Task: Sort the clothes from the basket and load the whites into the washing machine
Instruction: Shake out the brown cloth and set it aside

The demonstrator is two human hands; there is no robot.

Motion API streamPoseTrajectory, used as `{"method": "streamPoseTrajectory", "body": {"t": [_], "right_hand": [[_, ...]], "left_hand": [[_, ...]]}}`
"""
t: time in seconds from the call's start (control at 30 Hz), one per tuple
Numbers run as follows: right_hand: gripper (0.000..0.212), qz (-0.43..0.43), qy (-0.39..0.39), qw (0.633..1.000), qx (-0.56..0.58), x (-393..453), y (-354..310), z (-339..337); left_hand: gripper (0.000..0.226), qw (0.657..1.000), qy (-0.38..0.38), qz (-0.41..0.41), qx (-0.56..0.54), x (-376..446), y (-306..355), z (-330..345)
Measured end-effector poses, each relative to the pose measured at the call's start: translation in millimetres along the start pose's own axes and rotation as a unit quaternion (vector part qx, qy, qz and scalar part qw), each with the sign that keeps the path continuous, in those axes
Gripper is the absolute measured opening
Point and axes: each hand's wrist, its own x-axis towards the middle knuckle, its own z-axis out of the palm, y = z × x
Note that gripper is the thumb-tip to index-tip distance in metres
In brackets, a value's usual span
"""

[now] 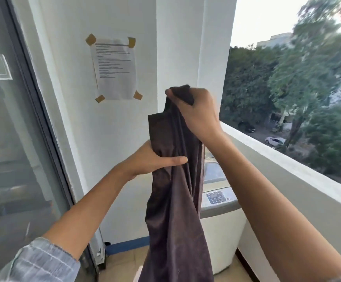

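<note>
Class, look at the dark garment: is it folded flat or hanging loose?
Hanging loose. The dark garment drapes in long creases, gripped at its top by the right hand and lower down by the left hand.

**What I can't make out**

The dark garment [175,200] runs off the bottom edge and covers most of the washing machine [220,210]. My left hand's fingers are behind the cloth. The taped notice [114,68] is too blurred to read, as are the trees [287,78].

taped paper notice [114,68] bears print too blurred to read
</note>
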Motion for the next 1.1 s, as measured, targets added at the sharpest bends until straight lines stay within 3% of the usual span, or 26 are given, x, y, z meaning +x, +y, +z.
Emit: {"method": "streamPoseTrajectory", "body": {"t": [0.1, 0.2, 0.3, 0.4, 0.43, 0.5, 0.53, 0.57, 0.63, 0.7, 0.77, 0.83, 0.97, 1.0, 1.1], "right_hand": [[0.022, -0.048, 0.016, 0.998, 0.020, 2.9, -28.0, 2.3], [0.044, -0.058, 0.032, 0.996, 0.054, 2.1, -48.6, -7.4], [0.035, -0.045, 0.047, 0.997, 0.049, -11.0, -37.8, -19.1], [0.056, -0.078, 0.120, 0.982, -0.122, -57.0, -4.8, -5.4], [0.047, -0.125, 0.137, 0.972, -0.144, -83.2, 3.8, 7.4], [0.026, -0.225, 0.088, 0.959, -0.146, -148.1, 21.2, 45.2], [0.027, -0.235, 0.037, 0.961, -0.140, -180.1, 29.2, 65.4], [0.035, -0.201, -0.019, 0.970, -0.132, -207.1, 35.3, 84.4], [0.071, -0.018, -0.106, 0.984, -0.139, -238.6, 45.6, 115.6], [0.120, 0.166, -0.146, 0.960, -0.171, -244.9, 60.0, 135.5], [0.145, 0.225, -0.163, 0.942, -0.190, -240.0, 72.0, 144.9], [0.136, 0.241, -0.126, 0.943, -0.194, -230.1, 86.0, 146.9], [0.049, 0.270, -0.073, 0.951, -0.131, -201.9, 112.2, 126.3], [0.037, 0.256, -0.067, 0.958, -0.112, -194.5, 115.5, 118.6], [0.044, 0.203, -0.002, 0.977, -0.061, -169.7, 111.3, 95.3]], "left_hand": [[0.111, 0.996, 0.080, 0.011, 0.047, 5.7, 16.5, 8.1], [0.087, 0.986, 0.150, 0.071, -0.029, 15.1, 20.9, -8.4], [0.050, 0.968, 0.189, 0.123, -0.107, 25.2, 22.3, -30.3], [0.049, 0.933, 0.278, 0.077, -0.214, 47.5, 18.4, -42.1], [0.049, 0.922, 0.307, 0.047, -0.230, 55.2, 18.2, -44.4], [0.047, 0.909, 0.337, 0.000, -0.245, 67.0, 19.8, -46.7], [0.047, 0.903, 0.343, -0.012, -0.257, 71.2, 21.9, -46.5], [0.045, 0.897, 0.349, -0.019, -0.269, 74.5, 24.8, -45.5], [0.042, 0.883, 0.362, -0.022, -0.297, 81.2, 30.7, -42.5], [0.039, 0.870, 0.368, -0.019, -0.329, 84.4, 37.1, -39.2], [0.042, 0.860, 0.369, -0.016, -0.352, 86.6, 40.6, -36.8], [0.041, 0.856, 0.371, -0.013, -0.359, 87.4, 42.5, -36.2], [0.038, 0.870, 0.358, -0.003, -0.338, 86.1, 38.3, -44.8], [0.041, 0.877, 0.349, -0.009, -0.330, 85.2, 35.8, -48.9], [0.041, 0.890, 0.345, -0.030, -0.297, 84.4, 27.3, -64.6]]}}
